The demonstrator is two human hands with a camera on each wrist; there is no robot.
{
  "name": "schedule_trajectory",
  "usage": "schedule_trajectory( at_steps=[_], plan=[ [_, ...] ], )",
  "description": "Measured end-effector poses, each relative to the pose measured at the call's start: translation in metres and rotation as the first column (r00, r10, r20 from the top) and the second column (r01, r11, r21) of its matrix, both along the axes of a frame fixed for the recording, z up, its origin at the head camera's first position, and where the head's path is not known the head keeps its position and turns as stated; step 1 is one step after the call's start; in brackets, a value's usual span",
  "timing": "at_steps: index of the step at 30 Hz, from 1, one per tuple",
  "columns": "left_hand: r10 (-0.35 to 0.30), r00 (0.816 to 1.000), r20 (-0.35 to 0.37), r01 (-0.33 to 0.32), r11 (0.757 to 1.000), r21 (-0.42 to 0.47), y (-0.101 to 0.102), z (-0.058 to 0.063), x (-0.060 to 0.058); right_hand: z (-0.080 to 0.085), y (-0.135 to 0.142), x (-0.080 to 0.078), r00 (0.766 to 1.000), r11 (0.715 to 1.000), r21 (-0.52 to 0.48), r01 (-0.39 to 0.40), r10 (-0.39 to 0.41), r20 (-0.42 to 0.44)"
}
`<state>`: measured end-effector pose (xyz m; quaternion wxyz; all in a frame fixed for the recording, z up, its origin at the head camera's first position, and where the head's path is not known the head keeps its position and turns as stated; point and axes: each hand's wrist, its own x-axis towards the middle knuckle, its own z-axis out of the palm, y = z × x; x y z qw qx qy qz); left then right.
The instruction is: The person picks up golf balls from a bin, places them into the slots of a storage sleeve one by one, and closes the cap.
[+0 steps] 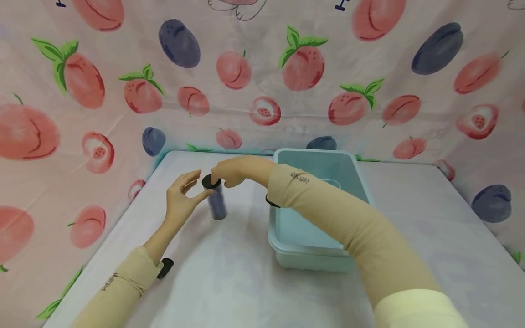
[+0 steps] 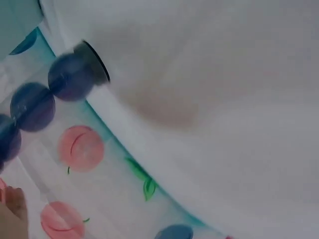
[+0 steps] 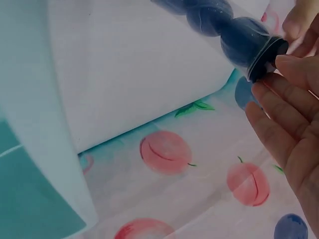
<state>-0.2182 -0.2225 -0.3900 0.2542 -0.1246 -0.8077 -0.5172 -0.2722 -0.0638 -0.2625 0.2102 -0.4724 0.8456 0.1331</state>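
Observation:
A clear tube of blue balls (image 1: 218,205) stands upright over the left part of the table, a black cap (image 1: 208,181) at its top. From above, my right hand (image 1: 235,170) pinches this cap; in the right wrist view the thumb and fingertips (image 3: 263,88) are at the cap's edge. My left hand (image 1: 180,197) is at the tube's left side with fingers spread, its thumb reaching close to the tube just under the cap. The left wrist view shows the tube's dark base (image 2: 93,62) and several blue balls (image 2: 33,106) stacked inside.
A light blue plastic bin (image 1: 283,248) stands to the right of the tube, under my right forearm. The white table (image 1: 246,291) ends at the back against a fruit-print cloth (image 1: 164,118), which also hangs along both sides.

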Motion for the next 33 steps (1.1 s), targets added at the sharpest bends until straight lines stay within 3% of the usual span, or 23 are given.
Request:
schedule_trajectory(
  at_steps=[2,5,9,12,15,23,33],
  plan=[
    [0.004,0.987,-0.158,-0.026,0.990,-0.135,-0.003,0.005,0.002,0.002,0.004,-0.001,1.000,1.000,0.004,0.027,-0.027,0.001],
    [-0.084,0.946,-0.313,-0.041,0.928,-0.370,-0.008,0.011,0.001,0.006,0.009,-0.002,0.998,0.998,0.011,0.065,-0.065,-0.010],
    [-0.208,0.896,-0.393,-0.062,0.817,-0.574,-0.015,0.015,-0.004,0.007,0.013,-0.004,0.998,0.998,0.008,0.057,-0.057,-0.007],
    [-0.264,0.873,-0.410,-0.059,0.777,-0.627,-0.018,0.017,-0.006,0.006,0.015,-0.004,0.999,0.999,0.020,0.040,-0.039,-0.007],
    [-0.283,0.870,-0.404,-0.039,0.777,-0.628,-0.018,0.013,-0.007,0.004,0.017,-0.005,0.999,0.999,0.043,0.032,-0.031,-0.015],
    [-0.253,0.889,-0.381,-0.020,0.810,-0.586,-0.019,-0.001,-0.003,-0.003,0.022,-0.001,0.999,0.998,0.033,0.052,-0.053,0.007],
    [-0.252,0.893,-0.374,-0.040,0.782,-0.621,-0.024,0.009,0.006,-0.004,0.019,0.003,0.999,0.998,0.056,0.025,-0.026,0.023]
  ],
)
